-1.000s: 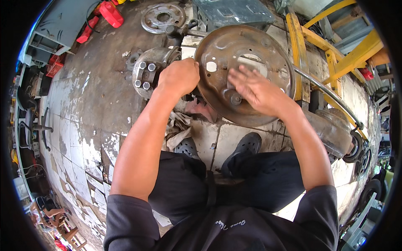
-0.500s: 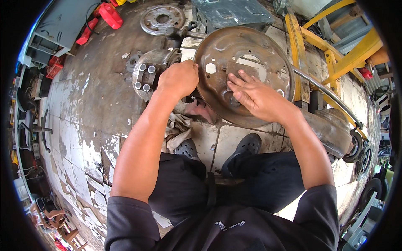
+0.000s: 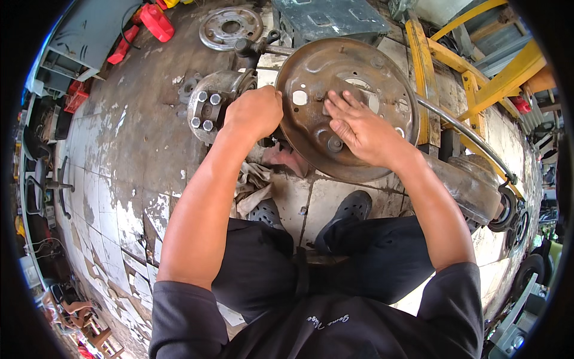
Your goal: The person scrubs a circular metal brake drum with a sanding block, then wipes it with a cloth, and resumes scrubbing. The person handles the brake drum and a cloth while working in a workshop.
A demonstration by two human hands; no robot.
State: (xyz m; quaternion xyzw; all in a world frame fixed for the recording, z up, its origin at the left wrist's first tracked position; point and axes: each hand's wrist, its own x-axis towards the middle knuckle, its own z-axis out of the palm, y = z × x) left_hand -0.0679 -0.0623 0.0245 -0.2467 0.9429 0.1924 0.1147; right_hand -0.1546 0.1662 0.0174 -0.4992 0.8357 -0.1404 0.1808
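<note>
A round, rusty brake backing plate (image 3: 382,158) with several holes stands tilted before me. My left hand (image 3: 254,113) is closed round its left rim. Flat on the plate's face lies my right hand (image 3: 365,128), fingers stretched and thumb apart. Under those fingertips sits a thin brown piece (image 3: 354,91) that looks like sandpaper; the hand covers part of it. Left of the plate is a metal hub (image 3: 209,110) with several shiny bolts, near my left hand. Its far side is partly hidden by my wrist.
A second round plate (image 3: 231,28) lies on the worn tile floor. Behind stands a dark grey metal case (image 3: 332,21). Yellow frame bars (image 3: 424,78) and a long metal rod (image 3: 466,128) are at the right. A cloth (image 3: 252,186) lies by my left shoe.
My right hand has shifted slightly up and turned on the plate, and the brown piece has turned with it. My left hand keeps its hold on the rim.
</note>
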